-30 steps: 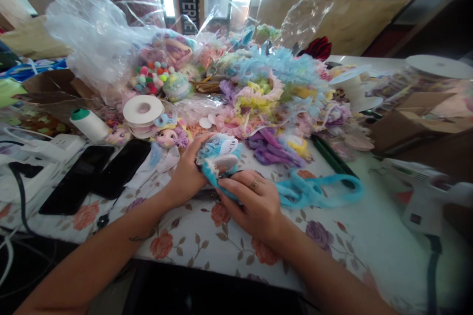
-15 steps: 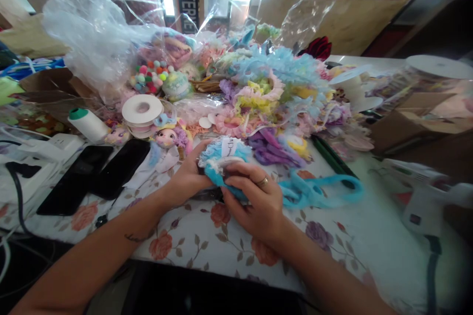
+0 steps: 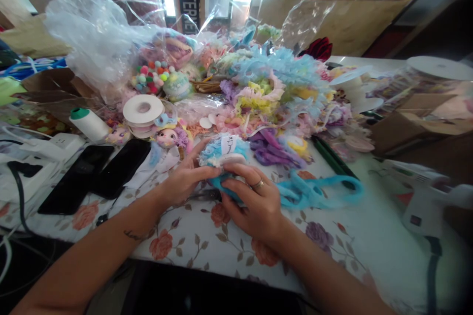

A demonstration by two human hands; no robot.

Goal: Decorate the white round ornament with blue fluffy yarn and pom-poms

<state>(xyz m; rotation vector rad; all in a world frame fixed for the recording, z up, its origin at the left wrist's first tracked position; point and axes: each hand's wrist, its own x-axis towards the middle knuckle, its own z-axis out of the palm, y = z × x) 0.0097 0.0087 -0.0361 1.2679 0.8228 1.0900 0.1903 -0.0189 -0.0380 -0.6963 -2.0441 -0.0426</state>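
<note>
Between my hands is a blue ruffled craft piece point(image 3: 211, 151) with a white lettered ribbon across its top and a round white disc point(image 3: 232, 158) at its near side. My left hand point(image 3: 184, 177) is closed on its left side, thumb laid on the near edge. My right hand point(image 3: 254, 197), a ring on one finger, grips the near right side by the disc. Blue fluffy yarn point(image 3: 318, 194) trails from beneath my right hand to the right over the flowered tablecloth point(image 3: 185, 241). The fingertips behind the piece are hidden.
Two black phones point(image 3: 76, 179), a thread cone point(image 3: 88, 124) and a ribbon spool point(image 3: 143, 110) lie left. A doll head point(image 3: 168, 137) and purple yarn point(image 3: 275, 147) lie beyond my hands, before heaped ruffled trims point(image 3: 281, 66). A glue gun point(image 3: 421, 197) stands right, near a cardboard box point(image 3: 414, 123).
My left thumb has come forward onto the near edge of the piece. The piece has tilted a little, so the white disc shows more plainly. The trailing yarn lies as before.
</note>
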